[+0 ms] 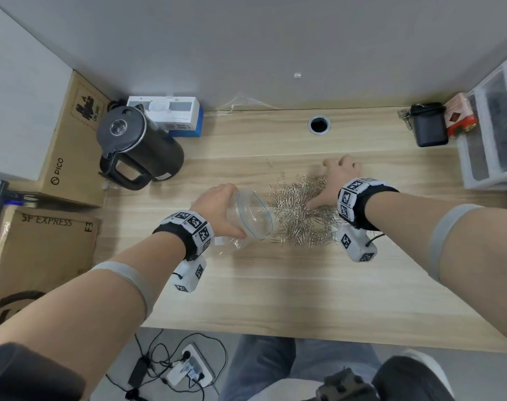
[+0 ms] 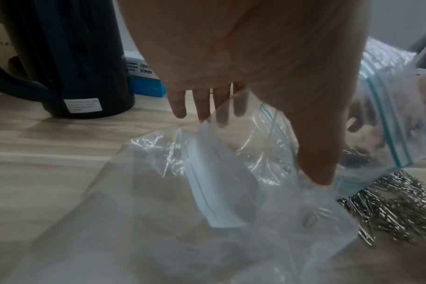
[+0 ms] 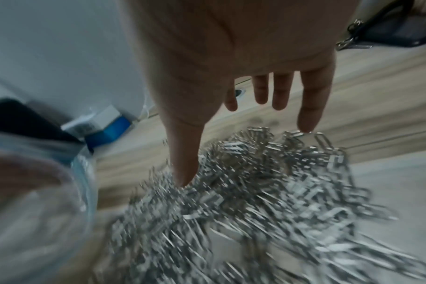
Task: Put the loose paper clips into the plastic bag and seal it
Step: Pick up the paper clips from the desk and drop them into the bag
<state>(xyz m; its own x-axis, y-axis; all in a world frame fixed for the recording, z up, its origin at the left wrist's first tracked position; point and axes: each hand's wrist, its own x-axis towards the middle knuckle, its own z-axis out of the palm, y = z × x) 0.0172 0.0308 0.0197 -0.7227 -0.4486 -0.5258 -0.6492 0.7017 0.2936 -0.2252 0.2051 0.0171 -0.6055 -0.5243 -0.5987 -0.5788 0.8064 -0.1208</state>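
Observation:
A heap of silver paper clips [image 1: 301, 218] lies on the wooden desk [image 1: 275, 285], blurred in the right wrist view [image 3: 268, 192]. Just left of it, a clear zip bag [image 1: 253, 215] lies on its side with its round mouth facing the heap. My left hand [image 1: 221, 204] holds the mouth open, thumb [image 2: 316, 153] on the near rim by the blue zip strip and fingers along the far side. A white label shows through the bag [image 2: 207, 221]. My right hand [image 1: 333, 183] is spread flat over the heap's right side, with the thumb tip [image 3: 185, 173] and little finger touching clips.
A black kettle [image 1: 136, 146] and a white-and-blue box [image 1: 174, 114] stand at the back left, beside cardboard boxes [image 1: 69, 146]. A cable hole [image 1: 319, 125], a black pouch [image 1: 430, 125] and plastic drawers [image 1: 495, 125] line the back right. A few stray clips [image 1: 275, 169] lie behind the heap.

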